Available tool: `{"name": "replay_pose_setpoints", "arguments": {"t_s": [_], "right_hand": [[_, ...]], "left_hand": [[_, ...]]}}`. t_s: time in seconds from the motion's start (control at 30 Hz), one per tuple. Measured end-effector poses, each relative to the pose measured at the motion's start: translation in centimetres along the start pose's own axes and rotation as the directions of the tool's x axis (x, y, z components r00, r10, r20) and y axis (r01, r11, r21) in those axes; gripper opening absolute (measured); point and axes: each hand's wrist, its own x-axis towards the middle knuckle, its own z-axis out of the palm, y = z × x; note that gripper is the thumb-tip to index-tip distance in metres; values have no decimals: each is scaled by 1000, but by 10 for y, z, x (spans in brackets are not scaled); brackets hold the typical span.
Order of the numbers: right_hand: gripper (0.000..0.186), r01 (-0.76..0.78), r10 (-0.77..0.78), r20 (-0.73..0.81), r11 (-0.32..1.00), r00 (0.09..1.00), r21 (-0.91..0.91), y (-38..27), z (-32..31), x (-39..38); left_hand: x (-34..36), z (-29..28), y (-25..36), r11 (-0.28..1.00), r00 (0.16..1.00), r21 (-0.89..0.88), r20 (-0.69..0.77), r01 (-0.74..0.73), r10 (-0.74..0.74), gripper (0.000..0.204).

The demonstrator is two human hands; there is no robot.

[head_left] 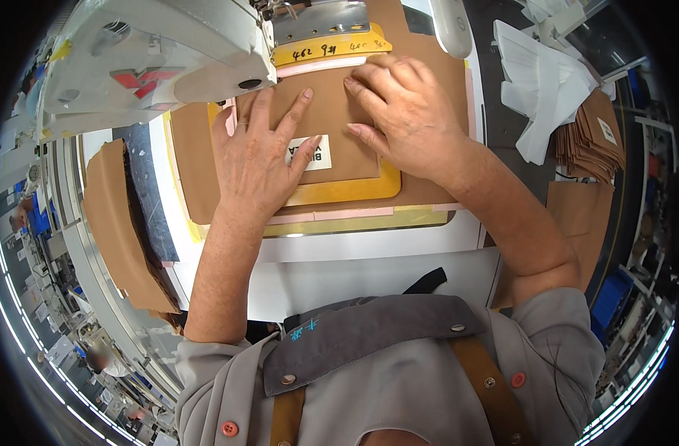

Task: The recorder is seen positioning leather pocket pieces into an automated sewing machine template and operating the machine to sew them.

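Note:
A brown panel [326, 104] lies inside a yellow frame [347, 192] on a larger brown sheet [198, 197]. Near the panel's lower edge a cream label [319, 154] with dark print shows partly. My left hand [256, 160] rests flat on the panel's left part, its fingers spread and the thumb across the label. On the panel's upper right, my right hand [414, 111] has bent fingers with the tips down near the upper edge; its thumb stands apart, touching the panel. Neither hand grips anything that I can see.
A white machine head [154, 70] overhangs the upper left, close to my left fingers. Brown sheets [120, 223] lie at the left. On the right are crumpled white paper [536, 85], a stack of brown panels [588, 141] and a brown sheet [577, 212].

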Motion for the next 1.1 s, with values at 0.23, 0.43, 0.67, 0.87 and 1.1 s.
{"name": "replay_pose_setpoints", "arguments": {"t_s": [0.23,0.43,0.67,0.87,1.1], "right_hand": [[47,3,-4,-17,999,1000,-35,2,3,-1],[47,10,-10,-27,1000,1000,-10,-2,6,4],[51,3,-1,33,999,999,-48,-8,10,10],[56,14,-7,64,994,998,-109,-13,14,16],[58,5,2,84,996,996,-85,-19,20,22]], "left_hand": [[3,12,9,984,994,-144,-49,-107,101,55],[8,17,11,961,980,-206,-113,-182,161,54],[4,20,4,945,990,-299,-80,-133,114,54],[-1,22,-5,919,995,-386,-90,-82,51,55],[-4,22,-13,929,995,-363,-91,-68,37,55]]}}
